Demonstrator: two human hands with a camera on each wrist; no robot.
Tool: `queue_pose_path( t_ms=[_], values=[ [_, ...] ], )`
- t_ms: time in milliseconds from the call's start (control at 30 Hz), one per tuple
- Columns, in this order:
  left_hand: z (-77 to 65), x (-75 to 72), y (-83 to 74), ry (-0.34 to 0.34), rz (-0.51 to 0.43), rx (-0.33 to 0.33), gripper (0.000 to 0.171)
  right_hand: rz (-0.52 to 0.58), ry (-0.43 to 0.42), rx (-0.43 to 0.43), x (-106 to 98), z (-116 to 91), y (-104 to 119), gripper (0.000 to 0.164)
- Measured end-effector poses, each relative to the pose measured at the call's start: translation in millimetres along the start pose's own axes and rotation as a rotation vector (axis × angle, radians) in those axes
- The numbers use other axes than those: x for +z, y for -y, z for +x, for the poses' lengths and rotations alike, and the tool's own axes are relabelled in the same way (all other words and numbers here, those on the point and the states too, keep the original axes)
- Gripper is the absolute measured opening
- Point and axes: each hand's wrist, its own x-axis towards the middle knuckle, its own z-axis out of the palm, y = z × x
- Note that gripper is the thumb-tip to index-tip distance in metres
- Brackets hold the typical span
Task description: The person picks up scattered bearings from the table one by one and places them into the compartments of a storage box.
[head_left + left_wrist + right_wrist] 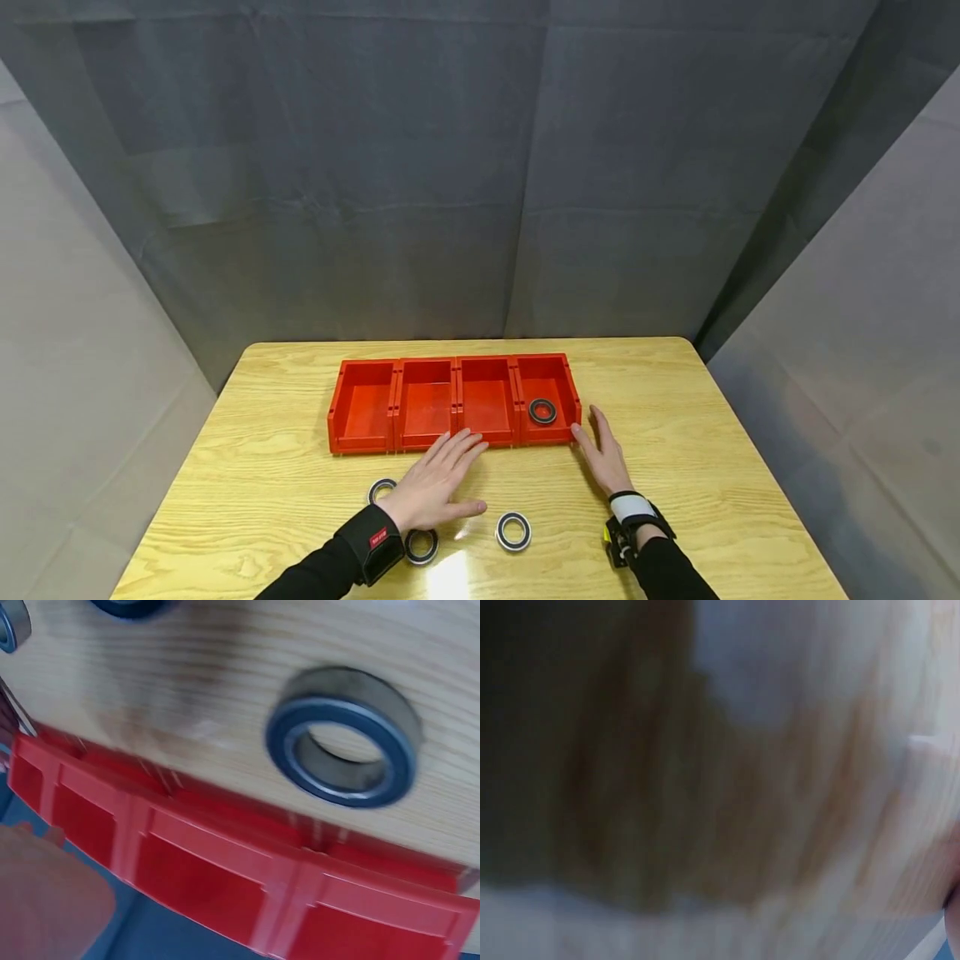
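My left hand (pixel 427 492) is spread with straight fingers over the table, its fingertips near the front edge of the red bins (pixel 347 451). Beneath and beside that hand lie two bearings, one (pixel 379 486) partly covered by the hand and another (pixel 422 560) partly behind the wrist. A third bearing (pixel 513 543) rests between the hands; the left wrist view shows a bearing (pixel 341 791) close up. In the rightmost bin lies one more bearing (pixel 543 418). My right hand (pixel 606 462) is beside that bin's front right corner, thumb and fingers apart, holding nothing; whether it touches is unclear.
The bins stand side by side in a row toward the back of the wooden table (pixel 247 467). Grey cloth (pixel 375 167) hangs behind the table, and pale panels (pixel 82 333) flank it. The right wrist view is mostly blurred.
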Motion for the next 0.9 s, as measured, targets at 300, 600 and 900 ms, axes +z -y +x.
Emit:
queue_pose_path(
  t_ms=[300, 600, 900],
  values=[
    [7.0, 4.7, -24.2, 0.068, 0.131, 0.101, 0.077, 0.004, -0.007, -0.001, 2, -1, 0, 0.075],
    [12.4, 10.7, -41.3, 0.125, 0.143, 0.171, 0.069, 0.008, -0.004, 0.018, 1, -5, 2, 0.075],
    [17.9, 19.8, -49.6, 0.157, 0.149, 0.247, 0.058, 0.0, 0.012, 0.034, 0, -4, 3, 0.075]
  ],
)
